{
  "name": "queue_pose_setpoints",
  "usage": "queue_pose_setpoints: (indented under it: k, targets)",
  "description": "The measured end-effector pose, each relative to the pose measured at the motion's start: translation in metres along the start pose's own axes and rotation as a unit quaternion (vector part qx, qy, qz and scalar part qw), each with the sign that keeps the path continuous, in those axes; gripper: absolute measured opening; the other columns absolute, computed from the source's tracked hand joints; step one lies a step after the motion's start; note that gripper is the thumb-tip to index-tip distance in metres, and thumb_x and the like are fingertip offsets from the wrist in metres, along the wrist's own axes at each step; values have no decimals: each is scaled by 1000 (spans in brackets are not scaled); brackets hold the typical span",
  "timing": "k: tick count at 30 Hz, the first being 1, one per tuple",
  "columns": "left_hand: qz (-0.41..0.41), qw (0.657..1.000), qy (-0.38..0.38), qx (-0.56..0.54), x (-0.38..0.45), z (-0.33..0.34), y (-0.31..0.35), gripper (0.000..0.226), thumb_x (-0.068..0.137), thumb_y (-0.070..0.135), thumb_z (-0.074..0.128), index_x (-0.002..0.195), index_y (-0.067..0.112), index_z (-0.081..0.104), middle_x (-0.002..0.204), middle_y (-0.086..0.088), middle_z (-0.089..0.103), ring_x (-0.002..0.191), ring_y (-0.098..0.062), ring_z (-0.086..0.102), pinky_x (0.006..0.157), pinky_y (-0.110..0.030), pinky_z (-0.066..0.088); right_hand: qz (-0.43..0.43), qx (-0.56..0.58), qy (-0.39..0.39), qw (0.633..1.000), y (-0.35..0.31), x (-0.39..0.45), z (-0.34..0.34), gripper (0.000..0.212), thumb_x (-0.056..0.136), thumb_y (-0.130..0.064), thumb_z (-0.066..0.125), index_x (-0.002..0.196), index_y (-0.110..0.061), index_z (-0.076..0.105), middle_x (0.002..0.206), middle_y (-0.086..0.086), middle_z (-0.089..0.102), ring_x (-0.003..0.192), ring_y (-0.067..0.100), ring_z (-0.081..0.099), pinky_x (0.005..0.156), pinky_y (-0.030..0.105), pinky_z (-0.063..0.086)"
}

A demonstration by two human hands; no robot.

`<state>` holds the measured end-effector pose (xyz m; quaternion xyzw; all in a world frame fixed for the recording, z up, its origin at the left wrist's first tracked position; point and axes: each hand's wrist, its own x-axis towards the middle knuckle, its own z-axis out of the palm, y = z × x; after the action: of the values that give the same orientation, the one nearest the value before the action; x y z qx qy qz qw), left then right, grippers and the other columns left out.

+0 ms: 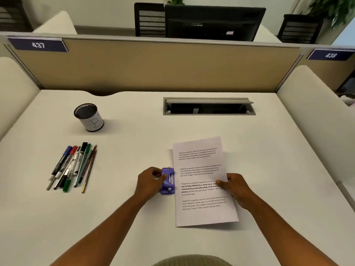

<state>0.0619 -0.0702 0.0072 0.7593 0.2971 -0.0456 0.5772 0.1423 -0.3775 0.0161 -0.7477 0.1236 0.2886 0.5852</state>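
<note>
View from a head-worn camera, looking down on a pale cream office surface [134,135] inside a cubicle. The person's left hand [151,180] curls its fingers and thumb round a small purple plastic hole punch [168,181]. The punch sits on the surface, pressed against the left long edge of a white printed sheet of paper [199,214], roughly halfway down that edge. The right hand [237,189] pinches the sheet's opposite edge, thumb on top of the text and fingers apparently underneath, most likely to stop the page sliding while the punch is lined up on the margin. The sheet lies flat and slightly tilted, right of centre, and carries four short blocks of black text. Whether its edge is already inside the punch's slot cannot be told.

Well apart to the left lies a loose bundle of marker pens and pencils [74,166] with blue, red, green and black caps. Behind them stands a black mesh pen cup [89,117] wrapped in white paper with a handwritten B. At the back of the surface is an open grey cable hatch [209,106]. A tan fabric divider panel [153,68] closes off the far side, and beyond it is the back of a black monitor [213,23].

Nothing lies between either hand and the sheet – the pens and cup are clear of the work.
</note>
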Motion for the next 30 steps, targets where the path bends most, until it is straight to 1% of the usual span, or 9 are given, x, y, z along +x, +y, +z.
queue_pose_setpoints:
  k: [5,7,9,11,14,17,19,23,30]
  targets:
    - [-30,998,-28,-46,4,-2,4,23,84,16,78,102,10,66,106,-11,67,93,-32,71,60,-37,63,9,11,-7,1000,3,1,-1,20,89,-3,74,109,-1,74,103,13,79,93,33,77,89,49,61]
    - [-35,997,-35,-62,3,-3,5,24,84,16,79,102,9,66,107,-12,67,91,-34,72,58,-33,61,17,15,-17,1000,4,1,-1,21,88,-4,75,109,-2,74,104,12,79,94,32,77,87,47,62]
    - [-37,997,-37,-64,2,-3,5,25,84,18,79,103,9,66,106,-11,68,90,-34,73,59,-34,62,21,20,-28,999,5,1,-1,22,89,-5,75,110,-3,74,104,11,79,94,31,77,82,43,63]
    - [-41,996,-38,-64,2,-3,5,27,84,18,79,104,9,65,106,-10,68,90,-33,73,62,-36,62,20,24,-32,999,6,1,1,22,89,-4,75,111,-2,74,105,12,79,95,31,77,82,42,63]
    - [-48,995,-40,-72,1,-1,4,26,83,18,79,103,10,65,106,-10,69,88,-32,74,63,-37,63,19,23,-24,999,5,2,4,21,89,-4,75,110,-2,73,106,14,79,94,33,77,84,45,62]
    - [-57,995,-38,-78,0,-1,7,26,82,17,81,102,12,66,103,-9,70,83,-28,75,57,-32,61,21,20,-17,999,4,5,7,23,88,-3,75,111,0,73,107,15,78,97,35,76,91,51,60]
    - [-59,995,-38,-75,0,-2,8,26,82,17,81,102,11,66,102,-8,71,82,-27,75,57,-31,61,23,18,-14,999,3,7,10,23,88,-3,75,111,0,73,107,15,78,99,36,75,93,53,59]
    - [-66,995,-32,-66,-1,0,11,26,83,17,80,103,11,65,100,-8,71,82,-25,75,58,-33,62,24,18,-5,1000,1,10,15,20,87,-2,76,107,0,74,105,16,78,99,38,74,94,55,58]
    - [-78,996,-32,-42,0,-1,13,25,83,19,80,100,10,65,95,-9,73,82,-26,75,61,-36,63,7,4,-9,1000,-5,12,22,21,88,-3,75,109,0,73,107,16,78,101,38,74,96,55,57]
